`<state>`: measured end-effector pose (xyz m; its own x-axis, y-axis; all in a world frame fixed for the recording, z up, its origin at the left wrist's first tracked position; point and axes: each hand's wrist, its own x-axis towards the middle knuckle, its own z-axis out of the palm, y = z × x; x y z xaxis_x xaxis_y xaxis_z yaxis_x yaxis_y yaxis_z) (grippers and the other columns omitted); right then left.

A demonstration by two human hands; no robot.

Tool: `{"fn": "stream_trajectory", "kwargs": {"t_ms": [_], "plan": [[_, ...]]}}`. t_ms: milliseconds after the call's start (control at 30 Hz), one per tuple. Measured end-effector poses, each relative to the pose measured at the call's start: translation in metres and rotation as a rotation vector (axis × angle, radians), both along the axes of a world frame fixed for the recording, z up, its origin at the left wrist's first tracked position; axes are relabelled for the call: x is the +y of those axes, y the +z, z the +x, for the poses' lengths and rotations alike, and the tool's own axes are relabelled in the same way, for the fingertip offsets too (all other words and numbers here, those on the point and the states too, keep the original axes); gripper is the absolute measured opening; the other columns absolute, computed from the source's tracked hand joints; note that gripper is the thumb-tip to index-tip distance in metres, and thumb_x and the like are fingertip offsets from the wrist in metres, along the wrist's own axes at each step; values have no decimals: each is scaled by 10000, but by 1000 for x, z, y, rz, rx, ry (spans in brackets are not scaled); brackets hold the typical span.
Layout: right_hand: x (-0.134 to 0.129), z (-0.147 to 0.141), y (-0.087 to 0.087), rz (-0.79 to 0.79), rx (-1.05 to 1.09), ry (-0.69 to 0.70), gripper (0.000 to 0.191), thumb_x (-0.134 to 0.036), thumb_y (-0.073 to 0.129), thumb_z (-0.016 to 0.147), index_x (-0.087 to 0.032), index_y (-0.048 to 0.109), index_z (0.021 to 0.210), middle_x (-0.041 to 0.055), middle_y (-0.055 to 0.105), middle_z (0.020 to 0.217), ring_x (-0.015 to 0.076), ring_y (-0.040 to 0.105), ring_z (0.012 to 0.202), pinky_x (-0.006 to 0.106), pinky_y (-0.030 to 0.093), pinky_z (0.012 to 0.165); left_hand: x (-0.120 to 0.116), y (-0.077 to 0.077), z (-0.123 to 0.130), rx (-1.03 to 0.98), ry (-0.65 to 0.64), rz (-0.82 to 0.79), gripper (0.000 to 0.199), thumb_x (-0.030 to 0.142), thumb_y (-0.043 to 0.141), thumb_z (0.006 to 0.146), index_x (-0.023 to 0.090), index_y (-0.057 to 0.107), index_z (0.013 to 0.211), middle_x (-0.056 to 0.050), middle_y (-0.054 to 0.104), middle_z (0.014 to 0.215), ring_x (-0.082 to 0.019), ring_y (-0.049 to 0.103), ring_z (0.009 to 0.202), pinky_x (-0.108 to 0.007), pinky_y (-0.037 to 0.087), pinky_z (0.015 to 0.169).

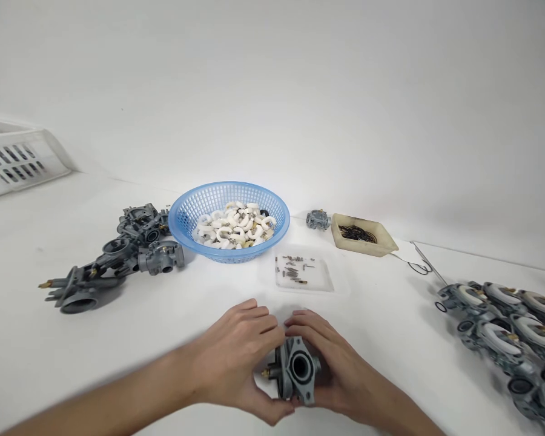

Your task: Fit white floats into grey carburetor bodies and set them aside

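Between my two hands, low in the middle of the view, is a grey metal carburetor (303,366) with its round bore and flange facing me. My left hand (243,360) curls around its left side, thumb underneath, close to a small brass fitting. On the other side my right hand (329,363) wraps the body, fingers over the back and thumb side low near the flange. Behind the hands lies a shallow clear tray (318,278) with small springs, pins and screws. A blue mesh basket (179,233) beyond it holds many white U-shaped floats (236,227).
Several loose carburetors (118,254) are piled at the left. On the right stand rows of carburetors (499,339) with white floats fitted. A beige tray (367,245) of black rubber rings and one carburetor (318,219) sit by the wall. A white slatted crate (22,160) is far left.
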<state>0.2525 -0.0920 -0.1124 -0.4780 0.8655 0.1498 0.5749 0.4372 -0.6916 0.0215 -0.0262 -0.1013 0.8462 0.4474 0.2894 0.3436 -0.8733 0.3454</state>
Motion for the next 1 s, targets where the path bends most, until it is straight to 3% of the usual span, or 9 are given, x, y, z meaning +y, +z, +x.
{"fn": "stream_trajectory", "kwargs": {"t_ms": [133, 333, 467, 700, 1000], "plan": [[-6, 7, 6, -68, 4, -35, 1002, -572, 904, 638, -220, 477, 1473, 161, 494, 1464, 350, 488, 1359, 478, 462, 1133, 0, 2, 0, 40, 15, -10, 538, 592, 798, 577, 218, 428, 688, 35, 527, 670, -164, 522, 623, -349, 394, 648], [-10, 3, 12, 142, 81, -54, 768, -409, 901, 697, -237, 571, 1369, 108, 637, 1269, 276, 647, 1131, 364, 565, 1005, 0, -4, 2, 89, 55, -48, 672, 741, 800, 495, 220, 460, 747, 38, 528, 704, -177, 528, 641, -355, 390, 667], [-10, 2, 13, 212, 49, -53, 738, -460, 901, 700, -226, 602, 1334, 105, 647, 1240, 265, 651, 1114, 359, 555, 1021, -3, -6, 5, 68, 61, -83, 551, 579, 828, 527, 220, 468, 741, 25, 552, 722, -196, 549, 677, -351, 394, 671], [-8, 9, 9, 94, 167, -76, 769, -456, 951, 627, -260, 596, 1281, 53, 645, 1202, 224, 649, 1079, 276, 554, 960, -5, 5, 0, -1, 110, -213, 503, 438, 824, 496, 217, 478, 787, 35, 526, 748, -190, 541, 695, -353, 393, 739], [-2, 0, 12, -43, 21, -88, 610, -228, 917, 619, -215, 607, 1144, 26, 655, 1089, 215, 624, 989, 300, 527, 861, 1, 14, -4, 53, 82, -115, 405, 400, 732, 568, 219, 449, 792, 16, 499, 763, -195, 488, 694, -333, 345, 696]]}}
